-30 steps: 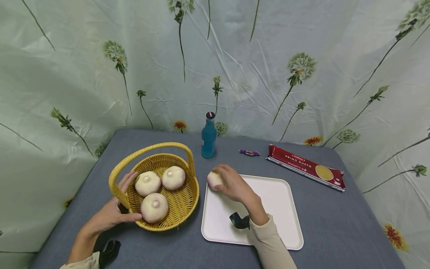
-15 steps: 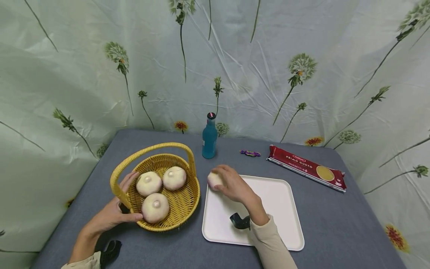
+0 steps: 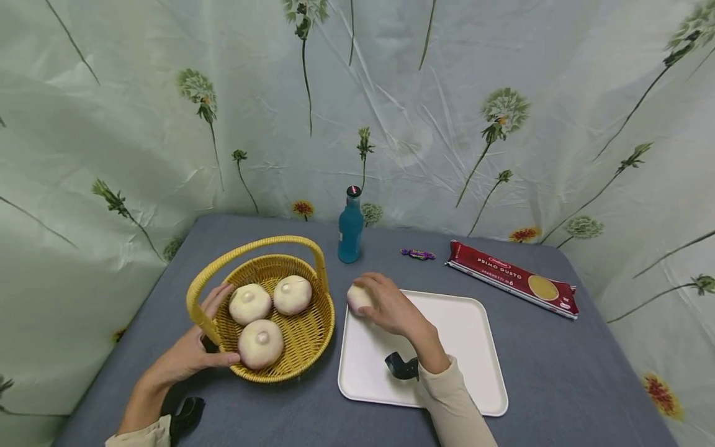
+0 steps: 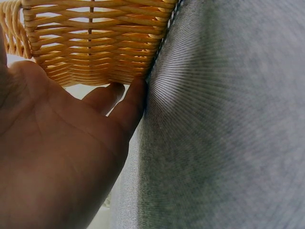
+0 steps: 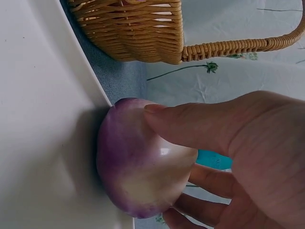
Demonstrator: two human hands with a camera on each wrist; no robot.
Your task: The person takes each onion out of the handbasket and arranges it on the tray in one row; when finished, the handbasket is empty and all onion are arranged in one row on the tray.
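Observation:
A yellow wicker basket (image 3: 313, 338) with an arched handle stands on the left of the table, holding three white turnips (image 3: 260, 343) with a purplish tinge. My left hand (image 3: 187, 357) grips the basket's left side, its thumb at the front rim and other fingers spread along the wall beside the handle. In the left wrist view, fingertips (image 4: 136, 90) reach the basket's lower edge near the cloth. My right hand (image 3: 393, 307) holds another turnip (image 5: 143, 157) at the far left corner of a white tray (image 3: 380, 379). The right wrist view shows thumb and fingers around its pale side, purple side toward the tray.
A blue bottle (image 3: 350, 233) stands behind the basket and tray. Near it lies a purple wrapped candy (image 3: 418, 254). A red spaghetti packet (image 3: 511, 279) lies at the back right. Behind the grey-blue tablecloth (image 3: 558, 379) hangs a flowered curtain (image 3: 413, 124).

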